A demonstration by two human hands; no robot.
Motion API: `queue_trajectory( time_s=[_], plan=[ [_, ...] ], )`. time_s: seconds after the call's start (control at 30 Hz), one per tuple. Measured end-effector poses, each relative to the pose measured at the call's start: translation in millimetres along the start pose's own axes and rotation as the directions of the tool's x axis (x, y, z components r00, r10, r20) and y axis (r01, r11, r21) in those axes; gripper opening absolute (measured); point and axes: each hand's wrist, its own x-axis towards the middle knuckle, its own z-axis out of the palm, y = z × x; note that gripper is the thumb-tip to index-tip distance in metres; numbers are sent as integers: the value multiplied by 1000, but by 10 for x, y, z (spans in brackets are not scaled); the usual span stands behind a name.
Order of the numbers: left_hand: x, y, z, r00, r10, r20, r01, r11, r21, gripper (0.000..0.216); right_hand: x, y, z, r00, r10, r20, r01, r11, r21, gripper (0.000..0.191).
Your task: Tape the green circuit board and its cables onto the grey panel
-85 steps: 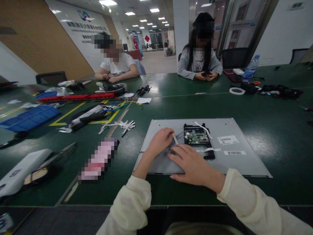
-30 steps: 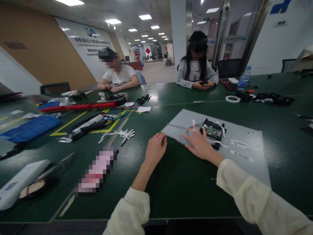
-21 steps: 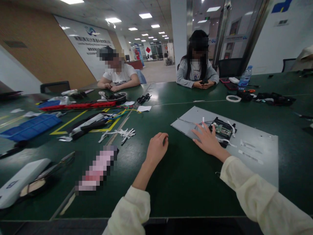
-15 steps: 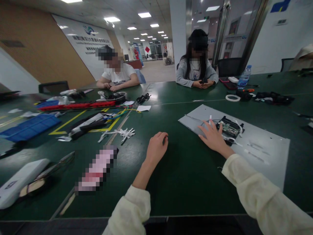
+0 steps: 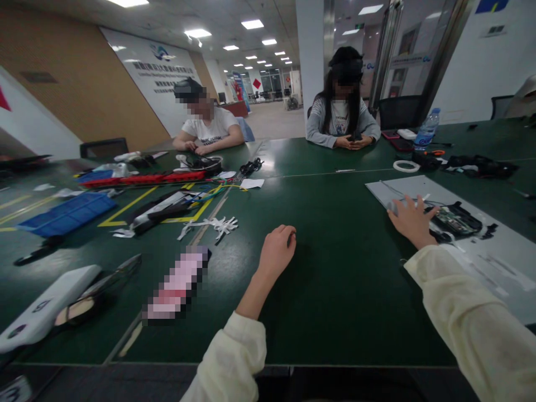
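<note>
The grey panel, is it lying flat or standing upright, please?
Flat: the grey panel shows its broad side upward on the green table, under the right hand.

One panel (image 5: pixel 508 243), one bottle (image 5: pixel 427 131), two co-workers (image 5: pixel 340 120)

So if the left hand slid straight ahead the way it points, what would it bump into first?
Across the green table, the left hand might brush the thin pale strip; missing that, likely the gray sleeve opposite. Depth is hard to judge.
</note>
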Motion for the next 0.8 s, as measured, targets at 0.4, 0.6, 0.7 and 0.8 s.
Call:
queue_trajectory(
  time_s=[0.4,0.6,0.7,0.8],
  plan=[
    [-15,34,12,997,13,75,-12,1000,-8,18,-216,305,4,997,-65,-34,62,994,-87,46],
    [-30,43,32,995,12,104,-9,999,-32,19,-283,461,80,1000,-10,-16,10,1000,-23,46],
    [-37,41,31,992,7,123,-2,999,-37,19,-238,485,95,1000,15,10,-15,1000,-11,47],
    [-42,38,33,991,8,130,-2,999,-49,19,-209,531,113,1000,11,24,-11,1000,-11,47]
  ],
)
